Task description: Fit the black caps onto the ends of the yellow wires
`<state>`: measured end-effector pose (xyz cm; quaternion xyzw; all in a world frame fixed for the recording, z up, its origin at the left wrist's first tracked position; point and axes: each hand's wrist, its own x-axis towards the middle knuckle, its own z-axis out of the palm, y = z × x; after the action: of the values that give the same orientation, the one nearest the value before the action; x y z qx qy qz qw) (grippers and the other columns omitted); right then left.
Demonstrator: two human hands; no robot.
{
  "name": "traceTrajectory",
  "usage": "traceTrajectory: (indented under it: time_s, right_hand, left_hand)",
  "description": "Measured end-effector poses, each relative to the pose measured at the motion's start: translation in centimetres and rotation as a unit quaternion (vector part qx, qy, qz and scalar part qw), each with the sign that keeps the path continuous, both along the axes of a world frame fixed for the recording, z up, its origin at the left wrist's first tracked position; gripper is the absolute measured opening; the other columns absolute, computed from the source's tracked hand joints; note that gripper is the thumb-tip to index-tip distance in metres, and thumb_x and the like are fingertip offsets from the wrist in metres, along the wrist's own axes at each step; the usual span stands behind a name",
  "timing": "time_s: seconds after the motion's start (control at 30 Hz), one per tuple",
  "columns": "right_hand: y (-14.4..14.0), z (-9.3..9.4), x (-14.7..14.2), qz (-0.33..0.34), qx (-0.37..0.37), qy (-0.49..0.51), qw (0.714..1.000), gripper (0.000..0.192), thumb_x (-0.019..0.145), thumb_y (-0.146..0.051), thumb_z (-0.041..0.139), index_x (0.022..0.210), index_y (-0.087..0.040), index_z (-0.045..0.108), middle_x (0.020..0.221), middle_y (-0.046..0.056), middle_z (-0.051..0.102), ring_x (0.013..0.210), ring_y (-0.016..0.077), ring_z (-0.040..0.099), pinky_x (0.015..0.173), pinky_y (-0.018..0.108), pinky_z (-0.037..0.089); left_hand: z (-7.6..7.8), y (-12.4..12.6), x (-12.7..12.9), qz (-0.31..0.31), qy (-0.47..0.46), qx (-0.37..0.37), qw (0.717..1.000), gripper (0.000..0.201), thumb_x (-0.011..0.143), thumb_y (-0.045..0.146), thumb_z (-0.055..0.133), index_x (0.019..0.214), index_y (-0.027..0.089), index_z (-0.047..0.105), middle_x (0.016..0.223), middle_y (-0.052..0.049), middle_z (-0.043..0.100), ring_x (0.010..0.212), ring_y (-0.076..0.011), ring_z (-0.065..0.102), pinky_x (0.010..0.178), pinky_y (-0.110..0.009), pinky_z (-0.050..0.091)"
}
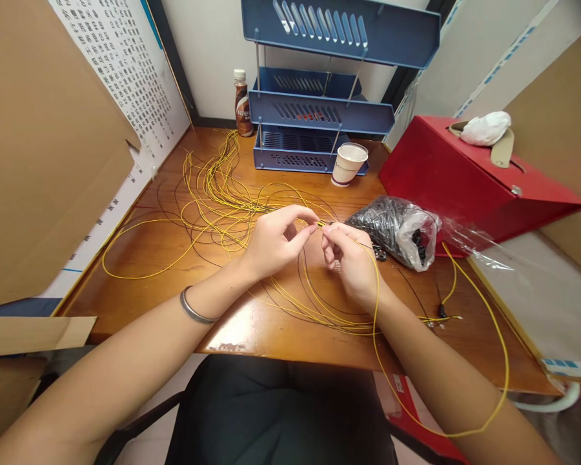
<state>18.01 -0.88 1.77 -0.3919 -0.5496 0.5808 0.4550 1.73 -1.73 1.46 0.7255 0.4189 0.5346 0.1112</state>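
Note:
My left hand and my right hand meet over the middle of the desk, fingertips almost touching. Both pinch thin yellow and black wires between thumb and finger; the exact ends are too small to make out. From my right hand a yellow wire loops down over the forearm and hangs past the desk's front edge. Behind and below my hands a loose bundle of yellow and black wires spreads across the wood. A small black connector with wire on it lies right of my right forearm.
A clear plastic bag of black parts lies right of my hands. Farther back stand a paper cup, a blue tray rack and a drink bottle. A red box is at right, cardboard at left.

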Motion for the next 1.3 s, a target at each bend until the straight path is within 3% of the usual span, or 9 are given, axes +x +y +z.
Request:
traceTrajectory:
  time_s: [0.8,1.0,1.3]
  right_hand:
    - [-0.08,0.09,0.0,-0.003,0.008,-0.008,1.0,0.032,0.087,-0.035,0.062,0.06,-0.02,0.057,0.045,-0.005,0.047,0.041,0.0079,0.039,0.042,0.021,0.029]
    - [-0.05,-0.04,0.04,-0.003,0.01,-0.008,1.0,0.032,0.087,-0.036,0.062,0.06,-0.02,0.058,0.045,-0.005,0.048,0.041,0.0082,0.039,0.043,0.022,0.029]
    - [0.0,0.1,-0.02,0.003,0.011,-0.003,1.0,0.031,0.087,-0.035,0.062,0.06,-0.02,0.057,0.046,-0.004,0.047,0.042,0.0083,0.038,0.042,0.022,0.028]
  left_hand:
    - [-0.09,0.14,-0.14,0.012,0.008,-0.006,1.0,0.007,0.088,0.017,0.063,0.092,0.016,0.069,0.088,-0.003,0.076,0.055,-0.0076,0.058,0.058,-0.023,0.05]
    - [-0.04,-0.02,-0.27,-0.008,0.042,-0.023,0.999,0.022,0.08,0.009,0.053,0.094,0.016,0.068,0.087,-0.003,0.075,0.058,-0.0098,0.06,0.062,-0.026,0.052]
    - [0.07,-0.18,-0.17,-0.038,0.05,-0.041,0.997,0.014,0.089,0.022,0.059,0.095,0.016,0.069,0.084,-0.003,0.075,0.058,-0.0103,0.061,0.059,-0.024,0.051]
